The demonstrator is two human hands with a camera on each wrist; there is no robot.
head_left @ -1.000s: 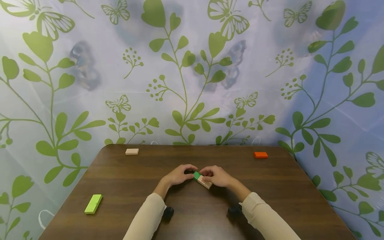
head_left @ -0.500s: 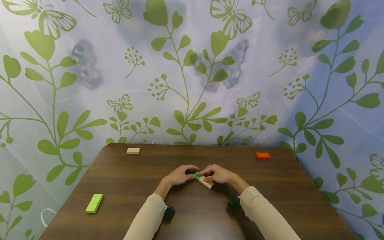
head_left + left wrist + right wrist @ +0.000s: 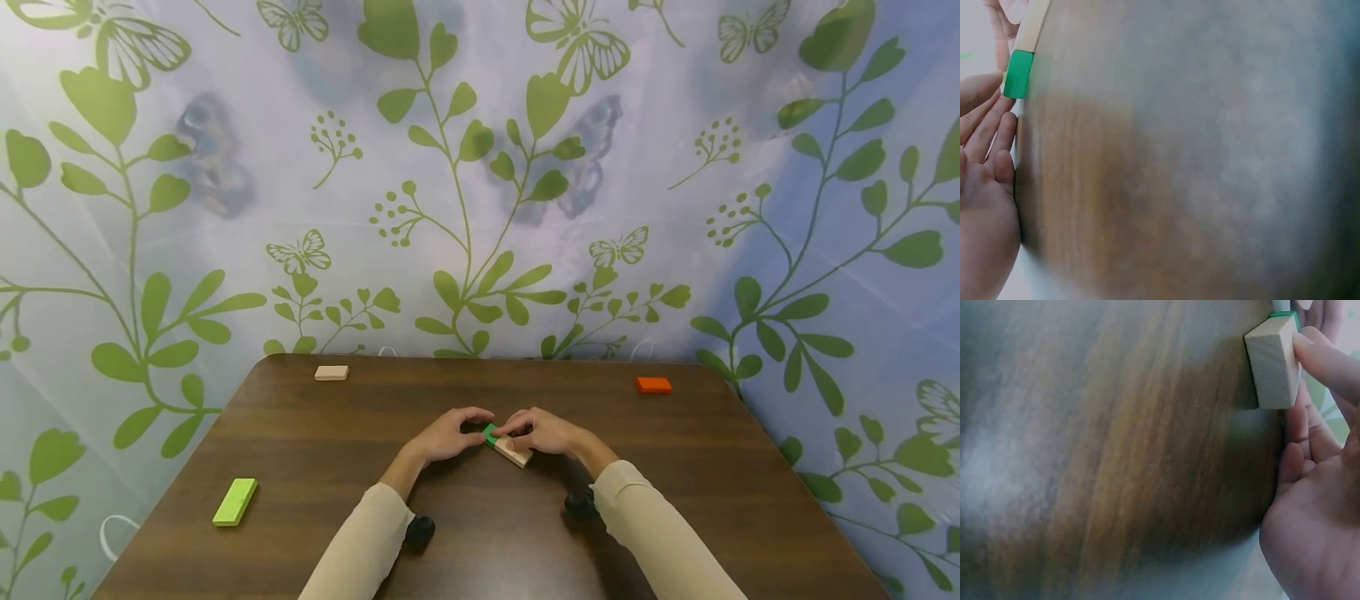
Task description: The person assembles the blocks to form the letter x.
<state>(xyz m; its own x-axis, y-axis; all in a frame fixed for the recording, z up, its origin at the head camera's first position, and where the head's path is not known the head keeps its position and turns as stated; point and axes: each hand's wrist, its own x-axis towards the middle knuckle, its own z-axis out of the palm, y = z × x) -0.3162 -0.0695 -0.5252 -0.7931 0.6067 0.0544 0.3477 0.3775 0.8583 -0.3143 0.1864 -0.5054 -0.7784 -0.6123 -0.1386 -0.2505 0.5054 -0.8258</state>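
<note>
On the table in front of me, a green block [image 3: 490, 433] lies end to end with a plain wooden block [image 3: 513, 452], slanting down to the right. My left hand [image 3: 446, 435] holds the green block at its far left end, thumb on the near side and fingers curved around behind. My right hand [image 3: 546, 432] grips the wooden block, its index fingertip reaching to the green one. In the left wrist view the green block [image 3: 1018, 74] meets the wood along one line. The right wrist view shows the bare end of the wooden block [image 3: 1272, 365] under the thumb.
A lime-green block [image 3: 236, 502] lies at the left of the brown table [image 3: 360, 417]. Another plain wooden block [image 3: 332, 373] is at the back left, and an orange block [image 3: 653, 385] at the back right. A leaf-printed curtain [image 3: 480, 208] hangs behind the table.
My right index finger has stretched from a bent pose onto the green block's top. The blocks and left hand stay nearly in place; the head view shifts slightly.
</note>
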